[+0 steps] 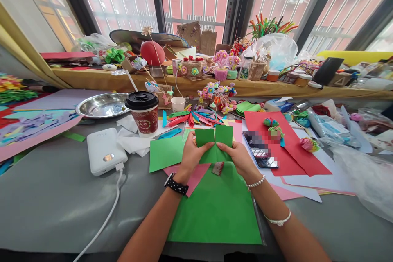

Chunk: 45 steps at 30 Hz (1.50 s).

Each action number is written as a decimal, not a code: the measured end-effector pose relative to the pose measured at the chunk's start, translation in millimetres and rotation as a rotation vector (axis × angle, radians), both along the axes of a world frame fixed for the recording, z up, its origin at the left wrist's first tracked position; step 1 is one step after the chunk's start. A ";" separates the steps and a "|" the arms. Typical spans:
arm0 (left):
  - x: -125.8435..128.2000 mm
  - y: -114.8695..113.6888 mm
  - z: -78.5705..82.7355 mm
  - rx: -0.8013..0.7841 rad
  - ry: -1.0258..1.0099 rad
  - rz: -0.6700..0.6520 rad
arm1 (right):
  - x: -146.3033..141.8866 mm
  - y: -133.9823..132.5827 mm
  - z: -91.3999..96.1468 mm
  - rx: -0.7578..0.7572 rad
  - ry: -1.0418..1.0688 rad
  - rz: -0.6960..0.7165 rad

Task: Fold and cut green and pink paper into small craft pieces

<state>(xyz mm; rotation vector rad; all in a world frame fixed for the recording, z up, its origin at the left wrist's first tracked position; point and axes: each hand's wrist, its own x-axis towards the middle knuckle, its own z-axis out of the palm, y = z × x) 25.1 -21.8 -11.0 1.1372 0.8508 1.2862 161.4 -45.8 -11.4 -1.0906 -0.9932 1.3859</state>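
Between my two hands is a piece of green paper (211,154), creased down the middle, with a gap between its two upper halves. My left hand (194,150) pinches the left half with the thumb in front. On the right half, my right hand (240,154) pinches in the same way. Below them lies a large green sheet (217,208) in a clear sleeve, with a small patterned scrap (217,168) on it. A lighter green sheet (166,153) rests left of my left hand, and pink paper (192,178) shows under my left wrist.
A lidded paper cup (143,114), a white power bank (106,151) with a cable and a metal plate (102,105) stand at left. Paper strips (196,116) lie behind my hands. To the right are a phone (260,150), red paper (288,155) and a plastic bag (365,180).
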 end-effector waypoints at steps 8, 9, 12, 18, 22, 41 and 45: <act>-4.9 1.4 -1.0 -0.016 0.148 -0.009 | 1.3 2.1 -2.4 0.100 -0.153 -0.089; -5.1 1.5 -1.2 -0.011 0.158 -0.013 | 2.3 2.3 -2.6 0.123 -0.194 -0.101; -4.5 1.3 -0.5 -0.009 0.126 -0.029 | 4.6 2.9 -3.6 0.153 -0.268 -0.091; -1.7 -0.2 3.1 -0.007 0.038 -0.057 | 2.9 2.5 -5.2 0.095 -0.102 -0.045; -1.4 -1.0 5.8 0.003 0.030 -0.051 | 2.1 1.7 -5.4 0.060 -0.045 -0.029; -2.3 0.2 5.0 0.061 0.076 -0.036 | 2.7 2.1 0.2 0.063 -0.058 -0.088; -2.6 0.4 5.6 0.067 0.065 -0.042 | 3.4 2.4 0.2 0.073 -0.099 -0.081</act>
